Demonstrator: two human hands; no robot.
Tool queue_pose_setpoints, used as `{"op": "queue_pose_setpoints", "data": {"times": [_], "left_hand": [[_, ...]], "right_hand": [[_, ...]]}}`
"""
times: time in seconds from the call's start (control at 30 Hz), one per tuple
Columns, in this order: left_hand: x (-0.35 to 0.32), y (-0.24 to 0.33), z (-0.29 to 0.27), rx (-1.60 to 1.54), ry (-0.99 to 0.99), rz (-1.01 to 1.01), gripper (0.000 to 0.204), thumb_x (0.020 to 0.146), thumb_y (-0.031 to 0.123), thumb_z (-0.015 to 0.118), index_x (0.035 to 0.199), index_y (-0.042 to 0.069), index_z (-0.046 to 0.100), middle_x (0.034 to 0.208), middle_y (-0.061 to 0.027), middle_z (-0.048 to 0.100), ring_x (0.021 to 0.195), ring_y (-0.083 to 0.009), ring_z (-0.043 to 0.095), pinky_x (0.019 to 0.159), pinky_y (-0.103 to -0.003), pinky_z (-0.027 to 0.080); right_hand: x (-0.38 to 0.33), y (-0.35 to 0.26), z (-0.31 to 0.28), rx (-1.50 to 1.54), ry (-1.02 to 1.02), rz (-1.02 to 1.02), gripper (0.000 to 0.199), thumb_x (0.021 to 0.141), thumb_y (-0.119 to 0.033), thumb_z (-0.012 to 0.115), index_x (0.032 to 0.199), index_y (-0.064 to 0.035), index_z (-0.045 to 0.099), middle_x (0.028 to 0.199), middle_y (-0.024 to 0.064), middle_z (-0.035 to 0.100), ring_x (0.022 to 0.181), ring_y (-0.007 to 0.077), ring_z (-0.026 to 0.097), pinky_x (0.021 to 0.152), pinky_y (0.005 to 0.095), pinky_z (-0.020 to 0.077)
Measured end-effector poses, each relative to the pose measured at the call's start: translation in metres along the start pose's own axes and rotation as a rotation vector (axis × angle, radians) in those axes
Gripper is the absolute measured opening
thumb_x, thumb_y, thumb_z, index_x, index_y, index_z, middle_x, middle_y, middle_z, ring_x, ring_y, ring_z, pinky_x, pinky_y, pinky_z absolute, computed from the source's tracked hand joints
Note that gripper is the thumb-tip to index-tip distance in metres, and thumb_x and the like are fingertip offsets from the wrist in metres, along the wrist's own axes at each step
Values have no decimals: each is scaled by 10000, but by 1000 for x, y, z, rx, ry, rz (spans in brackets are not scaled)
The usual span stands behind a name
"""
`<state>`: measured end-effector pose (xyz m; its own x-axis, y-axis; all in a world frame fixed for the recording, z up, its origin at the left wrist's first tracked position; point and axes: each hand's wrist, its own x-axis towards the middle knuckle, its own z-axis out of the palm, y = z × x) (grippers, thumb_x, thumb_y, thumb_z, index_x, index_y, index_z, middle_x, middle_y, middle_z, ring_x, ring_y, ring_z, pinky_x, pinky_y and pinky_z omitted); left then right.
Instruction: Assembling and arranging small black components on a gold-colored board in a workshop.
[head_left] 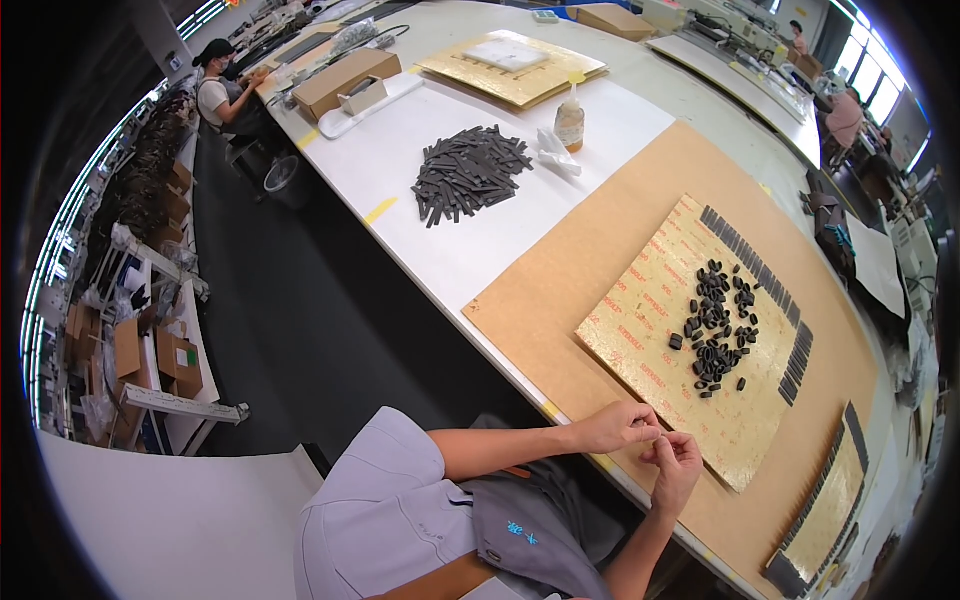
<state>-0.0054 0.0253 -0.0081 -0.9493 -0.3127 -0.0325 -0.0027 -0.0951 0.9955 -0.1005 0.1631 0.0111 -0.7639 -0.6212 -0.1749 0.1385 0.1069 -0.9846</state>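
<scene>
Left hand [620,425] and right hand [678,462] meet at the near edge of the tabletop [470,250], fingertips pinched together on something too small to identify, probably one small dark loop. Judged advice: keep the piece pinched low over the brown board [560,290]. A heap of dark loops [715,330] lies on the yellow sheet [660,300]; dark strips [468,172] and a glue bottle [570,118] sit well apart, nothing obstructing.
</scene>
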Motion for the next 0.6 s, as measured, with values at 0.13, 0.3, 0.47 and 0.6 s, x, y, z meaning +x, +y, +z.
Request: {"op": "queue_pose_setpoints", "data": {"times": [0.13, 0.3, 0.47, 0.6], "left_hand": [[2, -9, -2, -65, -31, 12, 195, 855, 210, 640, 899, 22, 610, 739, 12, 569, 691, -62, 484, 623, -229, 406], [-2, 3, -3, -281, -162, -169, 156, 823, 193, 678, 811, 62, 594, 682, 59, 497, 623, -12, 407, 544, -188, 344], [10, 5, -8, -7, -221, -168, 208, 811, 234, 667, 820, 30, 626, 674, 47, 519, 623, -39, 444, 539, -207, 359], [8, 7, -23, 8, -202, -223, 172, 820, 197, 639, 848, 27, 628, 666, 66, 487, 610, -23, 411, 511, -201, 331]], "right_hand": [[-1, -3, -7, 131, -132, 97, 49, 850, -5, 602, 872, 25, 569, 734, 86, 624, 572, 128, 603, 556, 224, 510], [-4, 1, -13, 243, -240, 117, 54, 839, 1, 611, 859, 38, 577, 757, 106, 638, 574, 135, 607, 547, 231, 511], [-5, 4, -19, 112, -140, 169, 102, 830, -50, 626, 841, 35, 570, 722, 84, 610, 566, 118, 578, 537, 228, 498], [6, -8, -9, 72, -264, 201, 101, 841, -61, 615, 861, 24, 564, 721, 62, 598, 572, 109, 575, 563, 227, 495]]}}
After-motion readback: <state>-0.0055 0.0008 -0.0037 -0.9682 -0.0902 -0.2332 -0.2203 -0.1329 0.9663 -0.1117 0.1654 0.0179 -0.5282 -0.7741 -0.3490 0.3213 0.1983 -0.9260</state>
